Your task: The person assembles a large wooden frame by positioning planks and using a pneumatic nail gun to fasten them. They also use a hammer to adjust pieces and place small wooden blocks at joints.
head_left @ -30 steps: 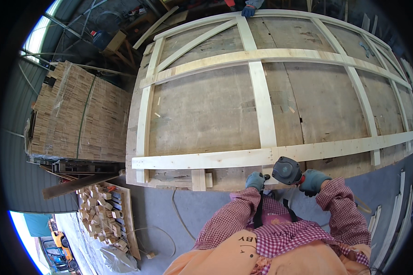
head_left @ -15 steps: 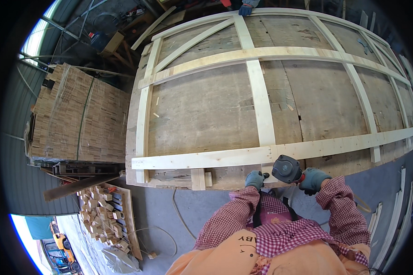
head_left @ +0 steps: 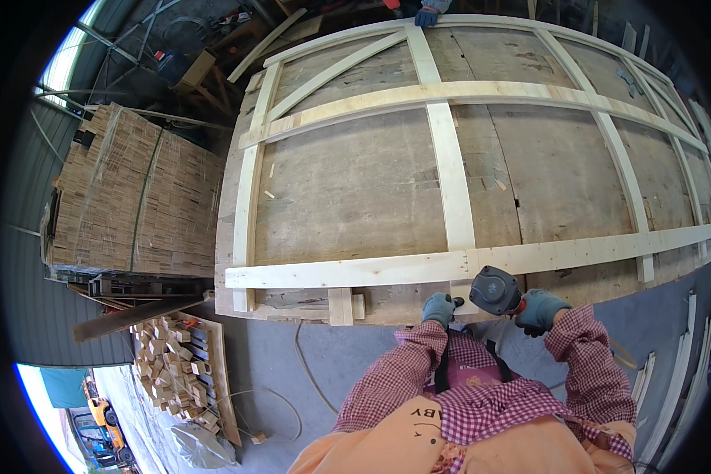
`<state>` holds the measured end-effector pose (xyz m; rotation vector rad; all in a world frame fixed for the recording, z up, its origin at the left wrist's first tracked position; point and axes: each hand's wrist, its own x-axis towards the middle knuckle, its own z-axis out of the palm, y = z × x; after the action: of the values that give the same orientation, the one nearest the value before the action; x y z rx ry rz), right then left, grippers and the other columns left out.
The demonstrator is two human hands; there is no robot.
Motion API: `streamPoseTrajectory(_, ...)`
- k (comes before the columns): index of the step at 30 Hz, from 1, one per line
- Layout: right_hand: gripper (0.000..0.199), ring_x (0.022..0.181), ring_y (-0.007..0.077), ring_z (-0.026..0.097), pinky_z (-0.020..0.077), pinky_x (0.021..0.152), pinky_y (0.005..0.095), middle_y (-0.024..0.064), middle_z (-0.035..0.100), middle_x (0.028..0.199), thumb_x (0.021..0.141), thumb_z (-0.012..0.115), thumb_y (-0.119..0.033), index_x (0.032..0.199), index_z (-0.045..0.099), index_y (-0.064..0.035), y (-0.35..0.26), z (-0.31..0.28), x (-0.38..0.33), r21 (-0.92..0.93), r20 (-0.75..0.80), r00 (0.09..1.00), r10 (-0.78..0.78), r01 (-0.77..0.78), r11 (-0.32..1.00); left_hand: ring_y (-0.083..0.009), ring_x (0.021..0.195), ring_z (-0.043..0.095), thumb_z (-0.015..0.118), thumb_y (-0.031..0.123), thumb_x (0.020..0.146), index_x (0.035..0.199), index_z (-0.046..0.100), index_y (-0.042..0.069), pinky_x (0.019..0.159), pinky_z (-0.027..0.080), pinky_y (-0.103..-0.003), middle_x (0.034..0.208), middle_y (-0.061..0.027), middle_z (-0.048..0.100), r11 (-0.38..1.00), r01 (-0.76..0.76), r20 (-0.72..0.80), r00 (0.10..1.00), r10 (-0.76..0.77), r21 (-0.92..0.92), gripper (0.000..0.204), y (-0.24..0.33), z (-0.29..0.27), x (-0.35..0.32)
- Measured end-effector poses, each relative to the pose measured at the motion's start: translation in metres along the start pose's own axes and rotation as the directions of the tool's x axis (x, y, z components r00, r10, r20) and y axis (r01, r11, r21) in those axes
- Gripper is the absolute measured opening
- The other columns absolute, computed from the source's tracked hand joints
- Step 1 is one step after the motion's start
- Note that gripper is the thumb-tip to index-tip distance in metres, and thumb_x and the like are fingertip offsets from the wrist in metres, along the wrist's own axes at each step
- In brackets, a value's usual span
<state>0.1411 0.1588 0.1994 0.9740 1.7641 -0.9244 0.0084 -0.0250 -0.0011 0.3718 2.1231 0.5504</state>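
At the near edge of a broad, worn wooden worktable (head_left: pixel 347 189), seen from the head camera, a pale timber frame (head_left: pixel 449 174) lies flat and stretches across most of the tabletop. Its planks are light cream to yellow, smooth and clean against the scuffed, grey-brown boards below. The near rail (head_left: pixel 355 272) shows a few small dark spots and runs the length of the table, bending with the lens; the middle rail (head_left: pixel 498 92) has a warmer, streakier grain. Several crosspieces join the rails, and a diagonal brace (head_left: pixel 336 75) slants across the far left corner. Just in front of the near rail, about halfway along, is a power tool (head_left: pixel 494 291) with a dark grey, rounded, blocky head and a touch of red toward its grip. The person's right hand (head_left: pixel 540 311), in a blue-grey glove, is closed around that grip. The left hand (head_left: pixel 437 309), gloved alike, is just left of the tool, apart from the right, with a small dark knob at its fingers; whether it grips this cannot be told. At the table's far edge, a co-worker's dark blue glove (head_left: pixel 426 16) rests on the frame.
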Motion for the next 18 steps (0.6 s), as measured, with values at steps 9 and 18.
streamPoseTrajectory(9, 0.026, 0.057, 0.017, 0.066, 0.0541, 0.055, 0.0305, 0.008, 0.069, 0.07, 0.074, 0.068, -0.024, 0.087, 0.069, -0.0008, -0.002, 0.001, -0.001, 0.006, -0.004, 1.0, -0.013, 0.013, 1.0, -0.0293, 0.07, 0.067, 0.068, 0.039, 0.079, 0.081, 0.072, 0.005, 0.068, 0.052, -0.04, 0.071, -0.016, 0.067, 0.998, -0.057, -0.078, 0.995, 0.06, 0.04, 0.034, -0.017, 0.01, 0.008)
streamPoseTrajectory(18, 0.028, 0.058, 0.0169, 0.066, 0.0542, 0.056, 0.0303, 0.008, 0.069, 0.071, 0.074, 0.067, -0.024, 0.089, 0.069, -0.0008, 0.003, 0.003, 0.001, 0.02, 0.001, 1.0, -0.009, 0.009, 1.0, -0.0344, 0.078, 0.066, 0.064, 0.036, 0.081, 0.085, 0.071, 0.005, 0.072, 0.051, -0.043, 0.081, -0.0189, 0.068, 0.996, -0.056, -0.044, 0.997, 0.059, 0.071, 0.032, 0.002, -0.005, -0.008)
